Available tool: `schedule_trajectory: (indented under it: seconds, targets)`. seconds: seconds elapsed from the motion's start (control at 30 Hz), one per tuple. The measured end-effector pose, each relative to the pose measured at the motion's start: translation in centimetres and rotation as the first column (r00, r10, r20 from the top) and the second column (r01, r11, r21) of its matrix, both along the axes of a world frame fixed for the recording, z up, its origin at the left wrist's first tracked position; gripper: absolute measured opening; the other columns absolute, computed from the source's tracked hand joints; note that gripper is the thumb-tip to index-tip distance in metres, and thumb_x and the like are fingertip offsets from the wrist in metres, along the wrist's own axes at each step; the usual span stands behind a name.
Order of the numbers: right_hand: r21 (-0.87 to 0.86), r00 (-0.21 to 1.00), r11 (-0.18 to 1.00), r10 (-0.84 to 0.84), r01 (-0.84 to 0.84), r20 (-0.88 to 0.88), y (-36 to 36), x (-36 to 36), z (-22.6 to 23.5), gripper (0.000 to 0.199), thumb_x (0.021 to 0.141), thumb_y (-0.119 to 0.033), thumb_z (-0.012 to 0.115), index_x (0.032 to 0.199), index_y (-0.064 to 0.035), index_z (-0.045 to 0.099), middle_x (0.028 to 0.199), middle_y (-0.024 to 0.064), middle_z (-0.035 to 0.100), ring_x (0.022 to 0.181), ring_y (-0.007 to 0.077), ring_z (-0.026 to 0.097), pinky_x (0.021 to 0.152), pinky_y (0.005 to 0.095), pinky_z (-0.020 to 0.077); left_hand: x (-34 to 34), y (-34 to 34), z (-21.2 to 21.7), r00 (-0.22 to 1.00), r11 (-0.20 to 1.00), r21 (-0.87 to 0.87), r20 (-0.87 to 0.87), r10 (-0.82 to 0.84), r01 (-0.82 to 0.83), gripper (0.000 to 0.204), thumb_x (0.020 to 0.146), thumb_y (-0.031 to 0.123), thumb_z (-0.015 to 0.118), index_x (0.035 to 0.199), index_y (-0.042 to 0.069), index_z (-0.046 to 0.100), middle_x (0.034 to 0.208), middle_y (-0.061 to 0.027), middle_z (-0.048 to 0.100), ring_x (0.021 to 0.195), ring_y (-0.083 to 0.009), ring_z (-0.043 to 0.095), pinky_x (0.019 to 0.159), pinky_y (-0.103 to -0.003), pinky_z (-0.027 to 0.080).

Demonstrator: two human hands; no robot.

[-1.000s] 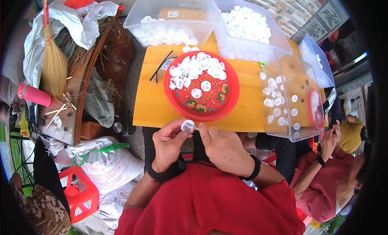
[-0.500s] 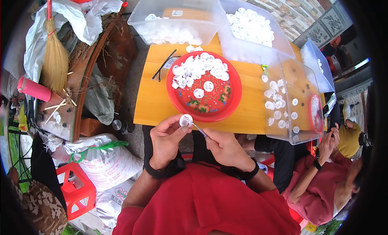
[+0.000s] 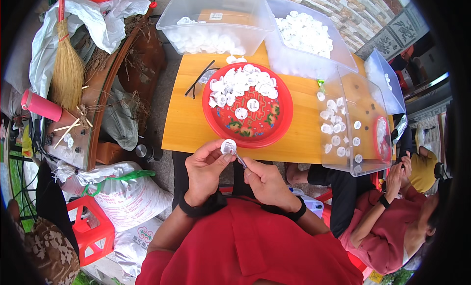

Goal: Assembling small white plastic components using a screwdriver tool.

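Observation:
My left hand (image 3: pixel 205 168) pinches a small round white plastic piece (image 3: pixel 228 146) between thumb and fingers, its face turned up. Closed around a slim metal hand tool (image 3: pixel 240 160) is my right hand (image 3: pixel 267 179); the tool's tip touches the lower right edge of the white piece. Its exact kind is mostly hidden by my fingers. Just beyond my hands lies a red patterned round tray (image 3: pixel 283 123), with a heap of similar white pieces (image 3: pixel 238 84) on its far side. Two single pieces (image 3: pixel 252 105) lie apart, nearer the tray's middle.
On the wooden table (image 3: pixel 181 128) stand clear plastic bins (image 3: pixel 171 18) of white pieces, and a clear box (image 3: pixel 353 162) at right. Black-framed glasses (image 3: pixel 198 81) lie left of the tray. A co-worker (image 3: pixel 378 221) sits at right; a broom (image 3: pixel 66 64) and sacks (image 3: pixel 132 199) are at left.
Both hands have shifted slightly right with the white piece. My right hand has turned and lowered a little, and the tool now stands steeper against the piece.

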State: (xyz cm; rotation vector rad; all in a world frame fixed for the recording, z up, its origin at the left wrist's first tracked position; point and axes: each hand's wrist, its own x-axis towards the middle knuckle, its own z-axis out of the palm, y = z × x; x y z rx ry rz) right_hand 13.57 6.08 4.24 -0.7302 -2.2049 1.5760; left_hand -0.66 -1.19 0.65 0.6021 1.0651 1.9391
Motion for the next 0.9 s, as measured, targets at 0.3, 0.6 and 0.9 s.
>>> schedule_trajectory:
  seconds: [0.3,0.6,0.9]
  targets:
    - [0.496,0.958,0.853,0.017,-0.164,0.288,-0.3,-0.4,1.8,0.037,0.078,-0.002,0.051,0.113,0.0064,0.046,0.07,0.0173,0.053,0.059,0.0324,0.057,0.053,0.0408,0.0458,0.4,-0.1,-0.3,0.991,0.998,-0.025,-0.121,0.058,-0.061,0.029,0.079,-0.013,0.057,0.106,-0.005,0.057,0.096,-0.0088,0.061,0.085,-0.0139,0.06,0.075,-0.027,0.051]
    - [0.552,0.945,0.813,-0.005,-0.186,0.327,0.6,0.3,3.2,0.039,0.077,-0.002,0.053,0.115,0.0045,0.048,0.073,0.0167,0.053,0.059,0.0333,0.056,0.052,0.0419,0.045,0.1,-0.2,0.5,0.993,0.997,-0.067,-0.116,0.016,-0.024,0.028,0.08,-0.011,0.056,0.108,-0.006,0.055,0.094,-0.0082,0.062,0.085,-0.0123,0.06,0.076,-0.025,0.051]
    - [0.71,0.903,0.619,-0.005,-0.335,0.43,0.1,-0.2,4.0,0.042,0.07,-0.005,0.055,0.108,0.0107,0.049,0.07,0.0148,0.053,0.055,0.0256,0.058,0.047,0.0333,0.0472,0.7,-0.2,0.3,0.99,0.997,-0.061,-0.139,0.027,-0.036,0.025,0.08,-0.012,0.056,0.104,-0.005,0.057,0.093,-0.0073,0.061,0.082,-0.0115,0.059,0.073,-0.024,0.051]
